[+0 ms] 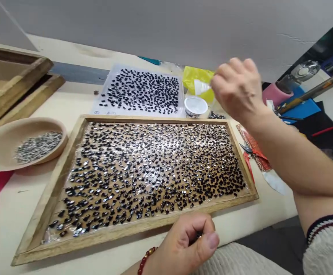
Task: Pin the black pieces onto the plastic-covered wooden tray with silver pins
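A wooden-framed tray (134, 225) lies before me, lined with clear film and covered with rows of small glossy black pieces (155, 168). Below its front edge, my left hand (187, 242) is curled closed; a dark glint shows inside the fingers, too small to name. My right hand (237, 88) is raised above the tray's far right corner. Its fingers are bent into a fist turned away from me, so whatever they hold is hidden. Close beyond it lie a yellow packet (190, 76) and a small white-lidded tub (195, 105).
Behind the tray, a white sheet (109, 109) carries many small black pieces. A beige bowl (0, 147) of thin metal bits stands left, near stacked wooden frames (25, 97). Pliers (248, 149), a red patterned packet (262, 156) and a pink cup (272, 93) are on the right.
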`<state>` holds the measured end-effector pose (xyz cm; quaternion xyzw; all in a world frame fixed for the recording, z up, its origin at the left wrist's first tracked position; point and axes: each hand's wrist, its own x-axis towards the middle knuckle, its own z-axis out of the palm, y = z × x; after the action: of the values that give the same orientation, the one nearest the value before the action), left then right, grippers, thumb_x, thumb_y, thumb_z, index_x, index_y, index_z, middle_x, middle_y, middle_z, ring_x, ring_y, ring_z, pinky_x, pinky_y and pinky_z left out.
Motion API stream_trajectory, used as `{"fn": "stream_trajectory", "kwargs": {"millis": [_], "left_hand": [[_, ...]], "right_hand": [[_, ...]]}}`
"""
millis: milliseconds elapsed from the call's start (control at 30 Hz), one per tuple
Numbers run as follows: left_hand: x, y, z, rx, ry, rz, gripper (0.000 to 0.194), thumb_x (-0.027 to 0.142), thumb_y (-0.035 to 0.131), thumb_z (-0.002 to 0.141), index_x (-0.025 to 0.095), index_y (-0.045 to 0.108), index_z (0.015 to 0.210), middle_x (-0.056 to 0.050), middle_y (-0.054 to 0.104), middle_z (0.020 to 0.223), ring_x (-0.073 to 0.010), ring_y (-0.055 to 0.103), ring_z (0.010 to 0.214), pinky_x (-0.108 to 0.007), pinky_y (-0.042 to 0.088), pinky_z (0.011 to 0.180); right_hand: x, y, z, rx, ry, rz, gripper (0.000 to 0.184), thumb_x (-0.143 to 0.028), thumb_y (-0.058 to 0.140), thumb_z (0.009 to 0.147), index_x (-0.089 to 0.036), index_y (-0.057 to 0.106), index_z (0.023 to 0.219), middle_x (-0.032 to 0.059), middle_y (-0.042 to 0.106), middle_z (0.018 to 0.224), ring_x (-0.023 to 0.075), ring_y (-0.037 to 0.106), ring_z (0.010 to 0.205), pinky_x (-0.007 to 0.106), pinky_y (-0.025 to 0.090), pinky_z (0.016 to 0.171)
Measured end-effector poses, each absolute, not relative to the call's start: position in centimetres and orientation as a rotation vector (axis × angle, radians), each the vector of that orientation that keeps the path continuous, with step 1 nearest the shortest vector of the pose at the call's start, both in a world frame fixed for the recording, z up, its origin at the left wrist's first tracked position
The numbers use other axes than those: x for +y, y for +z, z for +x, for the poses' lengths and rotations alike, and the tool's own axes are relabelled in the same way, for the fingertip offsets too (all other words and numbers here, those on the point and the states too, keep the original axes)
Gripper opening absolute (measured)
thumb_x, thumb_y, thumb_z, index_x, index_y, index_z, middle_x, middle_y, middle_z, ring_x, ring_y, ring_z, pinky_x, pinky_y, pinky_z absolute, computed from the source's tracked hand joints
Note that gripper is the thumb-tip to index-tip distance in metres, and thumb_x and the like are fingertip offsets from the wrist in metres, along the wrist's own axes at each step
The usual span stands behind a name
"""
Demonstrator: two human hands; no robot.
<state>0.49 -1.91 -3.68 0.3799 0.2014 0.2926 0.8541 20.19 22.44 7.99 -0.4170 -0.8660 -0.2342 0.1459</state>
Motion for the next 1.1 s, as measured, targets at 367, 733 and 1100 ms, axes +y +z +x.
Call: {"fn": "stream_trajectory", "kwargs": {"millis": [367, 733, 1100], "left_hand": [[-2.0, -3.6, 0.4, 0.488, 0.628, 0.827, 0.047, 0.057, 0.056, 0.094, 0.021, 0.041, 0.067, 0.005, 0.035, 0.061, -0.0126, 0.027, 0.056, -0.031, 0.021, 0.054], [-1.4, -3.5, 0.2, 0.479, 0.679, 0.829, 0.044, 0.053, 0.056, 0.095, 0.021, 0.043, 0.069, 0.005, 0.036, 0.063, -0.0129, 0.029, 0.058, -0.031, 0.023, 0.055], [-1.4, -3.2, 0.2, 0.469, 0.674, 0.815, 0.044, 0.052, 0.059, 0.094, 0.021, 0.044, 0.068, 0.005, 0.036, 0.062, -0.0118, 0.029, 0.056, -0.03, 0.022, 0.054]], "right_hand": [[2.6, -1.4, 25.6, -1.072, 1.058, -1.301, 0.039, -0.054, 0.064, 0.087, -0.02, 0.061, 0.107, 0.0021, 0.07, 0.08, 0.0122, 0.062, 0.062, 0.026, 0.054, 0.056], [2.4, -2.2, 27.2, -0.793, 0.697, -1.269, 0.05, -0.066, 0.061, 0.083, -0.017, 0.07, 0.077, 0.0041, 0.071, 0.063, 0.0112, 0.061, 0.049, 0.021, 0.046, 0.043], [1.7, -3.1, 27.3, -0.986, 0.656, -1.229, 0.019, -0.038, 0.072, 0.084, -0.02, 0.076, 0.089, 0.0043, 0.076, 0.085, 0.0133, 0.067, 0.067, 0.028, 0.057, 0.063]]}}
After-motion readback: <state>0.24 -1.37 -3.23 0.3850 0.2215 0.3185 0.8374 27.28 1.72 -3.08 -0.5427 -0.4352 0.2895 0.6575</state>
